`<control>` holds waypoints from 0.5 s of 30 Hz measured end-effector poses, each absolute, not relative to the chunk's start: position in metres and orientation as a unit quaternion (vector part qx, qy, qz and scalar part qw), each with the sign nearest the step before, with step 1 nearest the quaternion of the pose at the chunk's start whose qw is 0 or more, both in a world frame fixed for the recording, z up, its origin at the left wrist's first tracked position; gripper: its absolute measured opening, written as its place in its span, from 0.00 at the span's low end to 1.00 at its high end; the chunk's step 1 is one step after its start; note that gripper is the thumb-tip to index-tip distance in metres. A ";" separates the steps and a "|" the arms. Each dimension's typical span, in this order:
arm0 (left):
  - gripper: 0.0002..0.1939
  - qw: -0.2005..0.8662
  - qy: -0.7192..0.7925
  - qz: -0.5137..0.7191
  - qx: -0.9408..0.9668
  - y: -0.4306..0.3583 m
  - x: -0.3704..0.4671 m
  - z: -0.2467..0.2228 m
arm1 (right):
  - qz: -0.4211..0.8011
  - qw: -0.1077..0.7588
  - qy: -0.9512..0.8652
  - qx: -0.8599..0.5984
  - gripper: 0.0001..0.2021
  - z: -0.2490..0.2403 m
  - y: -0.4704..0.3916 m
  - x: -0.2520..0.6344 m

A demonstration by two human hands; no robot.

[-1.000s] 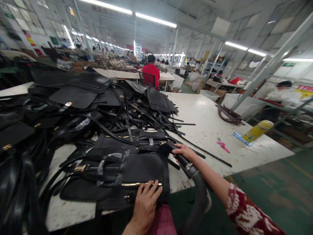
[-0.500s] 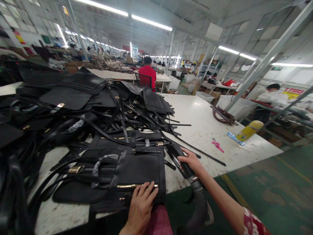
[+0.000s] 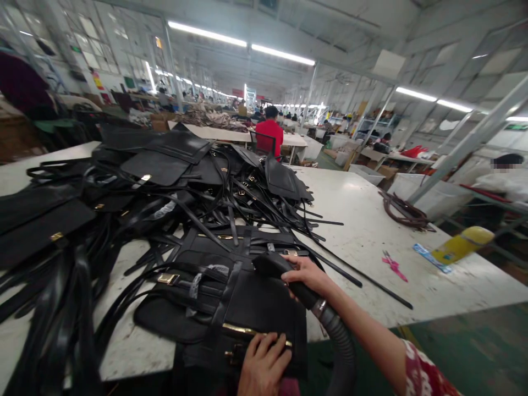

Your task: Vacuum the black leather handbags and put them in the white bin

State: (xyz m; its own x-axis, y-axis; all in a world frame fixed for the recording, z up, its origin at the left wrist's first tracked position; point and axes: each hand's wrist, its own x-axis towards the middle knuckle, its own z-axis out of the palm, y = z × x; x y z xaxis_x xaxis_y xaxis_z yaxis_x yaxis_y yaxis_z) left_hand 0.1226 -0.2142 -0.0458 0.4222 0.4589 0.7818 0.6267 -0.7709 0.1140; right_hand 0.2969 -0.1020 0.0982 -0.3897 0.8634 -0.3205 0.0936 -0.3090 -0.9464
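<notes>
A black bag (image 3: 264,300) with gold hardware lies flat at the table's front edge. My left hand (image 3: 266,360) rests on its near part with the fingers stretched out, beside a gold zipper (image 3: 239,328). My right hand (image 3: 307,275) is wrapped round a black hose nozzle (image 3: 270,265), whose flat tip is over the upper part of the bag. Whether the tip touches the leather I cannot tell. From the nozzle a grey corrugated hose (image 3: 340,335) runs down past the table edge. Straps with gold buckles (image 3: 168,279) trail off the bag's left side.
A large heap of black bag pieces and straps (image 3: 165,165) covers the table's left and back. To the right lie pink-handled snips (image 3: 395,267), a yellow bottle (image 3: 464,246), a blue-white packet (image 3: 432,257) and coiled brown straps (image 3: 404,212). A person in red (image 3: 269,135) sits beyond the table.
My right hand has brought the hose nozzle left, from beside the bag to over its upper part. My left hand stays on the bag by the zipper. The whole view has shifted.
</notes>
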 end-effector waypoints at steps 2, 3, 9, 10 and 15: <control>0.14 0.105 -0.331 -0.426 -0.835 -0.216 0.125 -0.042 | 0.675 0.259 -0.524 -0.450 0.31 0.103 -0.094 0.275; 0.13 0.106 -0.326 -0.406 -0.847 -0.216 0.124 -0.038 | 0.681 0.243 -0.529 -0.444 0.31 0.103 -0.089 0.263; 0.13 0.106 -0.324 -0.402 -0.850 -0.217 0.115 -0.041 | 0.675 0.200 -0.540 -0.461 0.29 0.088 -0.053 0.207; 0.13 0.098 -0.327 -0.407 -0.847 -0.218 0.117 -0.047 | 0.664 0.209 -0.542 -0.471 0.29 0.086 -0.047 0.202; 0.12 0.052 -0.361 -0.438 -0.821 -0.225 0.127 -0.070 | 0.608 0.264 -0.554 -0.504 0.32 0.094 -0.043 0.206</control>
State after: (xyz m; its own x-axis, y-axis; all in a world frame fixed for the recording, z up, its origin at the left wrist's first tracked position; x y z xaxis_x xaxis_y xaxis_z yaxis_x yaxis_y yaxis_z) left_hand 0.1275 -0.2246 -0.0699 0.3549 0.5478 0.7576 0.6393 -0.7335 0.2308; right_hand 0.2057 -0.0426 0.0937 -0.3527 0.8791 -0.3206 0.2378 -0.2472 -0.9393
